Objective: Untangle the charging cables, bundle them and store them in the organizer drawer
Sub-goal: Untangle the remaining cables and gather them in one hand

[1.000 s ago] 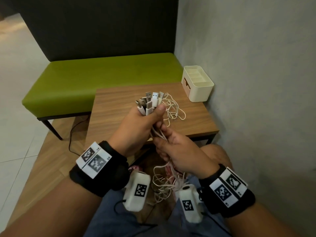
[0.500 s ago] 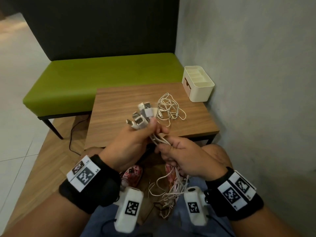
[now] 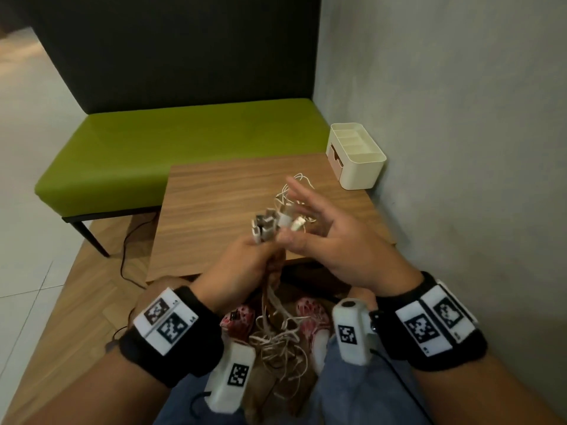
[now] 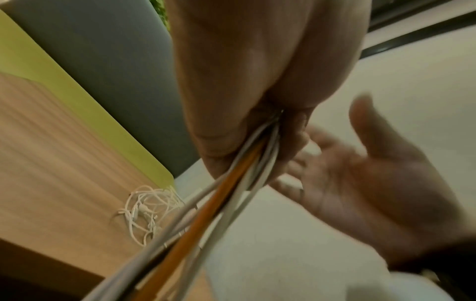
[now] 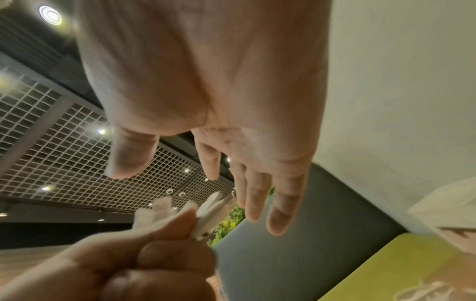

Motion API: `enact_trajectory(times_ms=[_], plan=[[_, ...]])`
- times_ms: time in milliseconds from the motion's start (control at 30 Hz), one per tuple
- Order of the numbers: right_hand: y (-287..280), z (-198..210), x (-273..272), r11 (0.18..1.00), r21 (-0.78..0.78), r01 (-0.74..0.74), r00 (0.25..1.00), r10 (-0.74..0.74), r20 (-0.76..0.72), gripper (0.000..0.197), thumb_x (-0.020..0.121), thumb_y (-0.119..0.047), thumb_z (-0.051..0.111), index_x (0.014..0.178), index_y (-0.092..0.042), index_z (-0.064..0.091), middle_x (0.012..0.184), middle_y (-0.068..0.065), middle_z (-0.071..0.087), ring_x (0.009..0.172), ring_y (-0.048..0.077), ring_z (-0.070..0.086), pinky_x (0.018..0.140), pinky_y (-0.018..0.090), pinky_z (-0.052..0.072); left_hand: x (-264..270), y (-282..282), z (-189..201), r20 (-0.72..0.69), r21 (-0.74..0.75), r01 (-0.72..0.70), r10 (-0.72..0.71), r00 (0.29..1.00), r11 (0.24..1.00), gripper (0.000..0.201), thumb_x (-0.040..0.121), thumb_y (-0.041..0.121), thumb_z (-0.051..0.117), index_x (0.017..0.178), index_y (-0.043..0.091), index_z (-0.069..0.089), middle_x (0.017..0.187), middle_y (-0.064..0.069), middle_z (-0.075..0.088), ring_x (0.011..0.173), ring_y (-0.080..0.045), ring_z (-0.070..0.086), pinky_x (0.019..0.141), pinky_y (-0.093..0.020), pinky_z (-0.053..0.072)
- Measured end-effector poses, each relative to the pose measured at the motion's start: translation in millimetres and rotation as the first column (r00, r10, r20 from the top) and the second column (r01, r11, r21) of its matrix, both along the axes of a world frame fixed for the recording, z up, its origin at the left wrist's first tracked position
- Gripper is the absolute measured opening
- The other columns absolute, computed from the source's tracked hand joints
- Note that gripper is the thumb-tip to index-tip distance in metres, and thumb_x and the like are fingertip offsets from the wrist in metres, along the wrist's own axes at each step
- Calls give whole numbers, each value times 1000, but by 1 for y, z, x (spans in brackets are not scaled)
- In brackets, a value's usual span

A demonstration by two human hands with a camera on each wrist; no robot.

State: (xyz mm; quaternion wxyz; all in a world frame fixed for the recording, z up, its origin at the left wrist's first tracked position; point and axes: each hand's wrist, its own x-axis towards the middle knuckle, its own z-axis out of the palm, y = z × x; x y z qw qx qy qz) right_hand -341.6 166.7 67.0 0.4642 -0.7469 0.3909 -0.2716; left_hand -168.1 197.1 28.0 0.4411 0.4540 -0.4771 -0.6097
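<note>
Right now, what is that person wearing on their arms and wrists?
Both forearms are bare. Each wrist carries a wide black band topped with white tiles printed with black square codes. Under each wrist hangs a small white camera box bearing one such code, with a thin black cable trailing from it.

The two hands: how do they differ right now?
The left hand is curled tight round a bunch of cables, plugs sticking up; the right hand holds nothing. The left hand's fingers are closed; the right hand's fingers are spread and straight. The left hand sits lower, the right beside the plugs. Both wear black wristbands.
</note>
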Motion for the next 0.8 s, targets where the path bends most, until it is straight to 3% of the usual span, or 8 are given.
enact_trajectory(times_ms=[33,67,133,233,300,467,633,800], plan=[[-2,1,8,999,-21,-48,998,47,-53,83,73,-67,69,145,-57,29,155,-19,35,138,-2,35,109,30,36,-4,-2,-4,30,-26,-4,5,1000,1000,24,96,20,57,74,17,65,60,-4,61,64,-22,62,61,-27,55],[-4,0,16,996,-59,-72,993,66,-96,76,76,-61,69,144,-52,36,152,-18,38,136,-3,36,108,25,34,-7,-4,-5,-44,8,-57,57,997,998,24,96,7,51,80,17,66,66,2,66,69,-3,65,66,-14,52],[-14,-10,29,989,-141,-39,996,27,-84,41,84,-46,71,123,-34,65,132,-14,58,123,0,51,104,24,41,-11,-11,2,-185,66,52,-40,982,996,28,89,-3,46,92,17,65,78,8,67,78,13,56,70,0,42],[-35,-24,33,995,-86,55,998,-54,15,16,91,-30,69,85,-15,72,100,-5,69,97,11,65,93,38,48,-8,-23,-10,-249,125,84,-51,967,989,21,94,-1,50,93,17,60,70,10,66,66,3,60,60,-12,45],[-47,-32,34,998,-58,36,999,-36,10,18,92,-29,68,84,-13,72,100,-3,69,95,12,65,92,38,49,1,-29,-25,-249,70,138,-116,962,988,7,92,13,60,87,15,57,66,8,57,60,-3,52,57,-17,40],[-75,-52,45,998,56,26,999,-28,29,18,92,-30,68,91,-12,72,104,-3,68,92,24,69,86,38,54,21,-55,-66,-513,125,284,-183,839,951,33,87,36,69,86,10,49,68,-2,34,61,-12,34,58,-25,34],[-122,-73,46,977,186,99,990,-116,83,18,91,-35,65,107,-30,73,100,-12,73,92,4,68,88,27,55,26,-99,-87,-408,135,215,-144,902,967,33,92,40,57,81,14,40,65,1,31,56,-9,32,55,-22,32],[-184,-93,35,943,175,282,953,-297,60,11,94,-22,65,97,-29,72,93,-3,75,87,13,72,76,31,56,54,-166,-92,-408,250,126,-13,913,960,36,86,51,47,80,16,43,67,1,27,54,-10,30,54,-25,30]])
